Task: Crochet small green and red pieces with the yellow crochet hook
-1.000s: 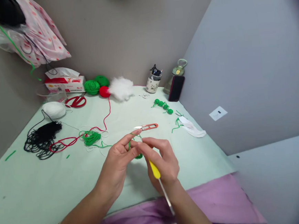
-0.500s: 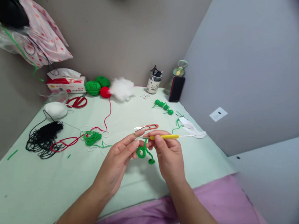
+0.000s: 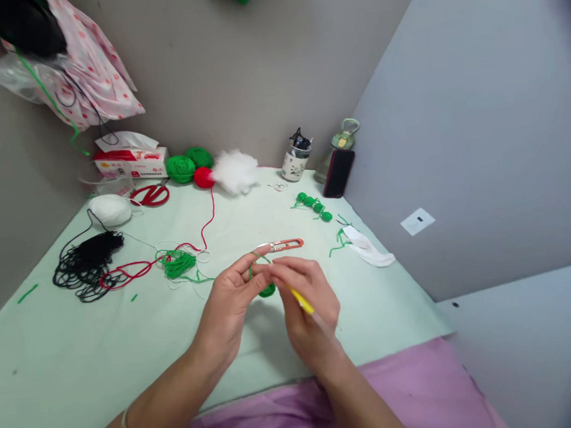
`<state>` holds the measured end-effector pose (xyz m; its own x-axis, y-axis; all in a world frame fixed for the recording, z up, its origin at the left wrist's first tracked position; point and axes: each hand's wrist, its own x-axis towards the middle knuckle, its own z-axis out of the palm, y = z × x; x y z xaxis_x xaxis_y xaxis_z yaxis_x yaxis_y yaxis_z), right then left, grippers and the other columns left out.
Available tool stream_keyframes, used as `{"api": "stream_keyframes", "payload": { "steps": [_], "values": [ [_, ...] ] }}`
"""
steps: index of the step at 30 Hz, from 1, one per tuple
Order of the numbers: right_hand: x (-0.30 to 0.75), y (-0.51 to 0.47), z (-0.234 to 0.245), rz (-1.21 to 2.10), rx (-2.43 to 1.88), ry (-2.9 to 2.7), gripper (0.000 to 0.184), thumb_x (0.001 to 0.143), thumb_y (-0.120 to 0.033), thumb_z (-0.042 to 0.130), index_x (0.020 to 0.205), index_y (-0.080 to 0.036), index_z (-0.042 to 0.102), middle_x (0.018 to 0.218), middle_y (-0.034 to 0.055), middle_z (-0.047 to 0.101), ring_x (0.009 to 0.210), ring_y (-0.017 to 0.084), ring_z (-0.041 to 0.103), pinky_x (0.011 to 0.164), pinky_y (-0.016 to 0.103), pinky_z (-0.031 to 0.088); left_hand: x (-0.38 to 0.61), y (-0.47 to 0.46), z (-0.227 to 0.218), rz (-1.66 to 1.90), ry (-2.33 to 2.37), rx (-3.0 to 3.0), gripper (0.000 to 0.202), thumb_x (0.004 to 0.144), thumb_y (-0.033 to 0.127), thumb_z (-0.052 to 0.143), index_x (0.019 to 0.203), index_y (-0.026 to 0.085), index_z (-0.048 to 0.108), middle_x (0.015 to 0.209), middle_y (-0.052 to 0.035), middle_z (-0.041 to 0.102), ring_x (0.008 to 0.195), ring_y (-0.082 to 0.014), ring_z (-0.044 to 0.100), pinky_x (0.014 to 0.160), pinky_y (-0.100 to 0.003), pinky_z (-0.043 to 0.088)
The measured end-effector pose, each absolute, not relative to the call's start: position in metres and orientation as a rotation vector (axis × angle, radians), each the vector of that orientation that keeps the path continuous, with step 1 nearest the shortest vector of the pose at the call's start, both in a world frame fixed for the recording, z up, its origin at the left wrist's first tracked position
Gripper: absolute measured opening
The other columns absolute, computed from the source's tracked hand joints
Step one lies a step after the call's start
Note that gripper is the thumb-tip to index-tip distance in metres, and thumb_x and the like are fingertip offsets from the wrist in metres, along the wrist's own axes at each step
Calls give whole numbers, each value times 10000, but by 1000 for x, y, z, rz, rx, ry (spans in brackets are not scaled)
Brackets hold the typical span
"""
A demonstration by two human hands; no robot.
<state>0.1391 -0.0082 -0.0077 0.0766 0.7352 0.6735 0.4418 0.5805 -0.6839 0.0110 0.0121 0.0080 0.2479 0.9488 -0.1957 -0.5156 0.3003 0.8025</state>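
A crochet hook [image 3: 302,301] with a yellow handle is pinched in my right hand [image 3: 310,304], slanting down toward the wrist. Its tip is hidden by the fingers. My left hand [image 3: 233,304] is closed on a small piece of green crochet [image 3: 267,290], mostly covered by both hands. Green yarn loops over the left index finger and trails left to a bundle of green yarn [image 3: 178,263]. The fingertips of both hands meet above the crochet piece. Just behind them on the table lies an orange thread snipper [image 3: 288,244].
Black yarn [image 3: 89,262], a white yarn ball [image 3: 110,210] and red scissors [image 3: 150,195] lie left. At the back are a tissue box [image 3: 133,165], green balls [image 3: 180,169], white stuffing [image 3: 236,173], a pen cup [image 3: 295,162] and a phone [image 3: 339,173]. Small green crocheted balls [image 3: 314,205] lie right.
My right hand has turned, swinging the hook from level to slanting down toward the wrist. Both hands have drawn together, and the green crochet piece is now more covered.
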Motion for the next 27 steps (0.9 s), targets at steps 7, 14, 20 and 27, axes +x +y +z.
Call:
{"api": "stream_keyframes", "payload": {
  "steps": [7,14,20,27],
  "values": [
    [157,-5,1,654,-970,-1216,158,945,-208,623,952,-255,774,864,34,715,682,150,655,642,316,563,0,16,10,998,767,574,378,777,252,828,1148,196,774,780,-3,685,725,-115,550,705,-235,395],
    [145,0,0,1004,-881,-1048,133,919,-305,673,897,-223,776,870,29,695,647,118,605,609,277,520,8,12,15,1049,705,660,116,795,251,819,889,198,776,781,8,691,771,-123,591,775,-242,435],
    [174,38,-1,777,-1018,-1783,180,943,-236,637,1103,-243,717,1049,51,696,866,158,652,823,322,545,-9,31,3,1071,730,530,188,741,292,876,804,174,743,833,15,656,705,-69,554,643,-155,460],
    [219,102,-26,320,-1562,-2389,313,892,-6,503,1093,-176,671,1009,119,654,972,247,589,880,381,446,-34,63,-4,968,790,632,311,675,286,919,915,164,764,699,43,584,548,-33,472,490,-130,377]
  ]
}}
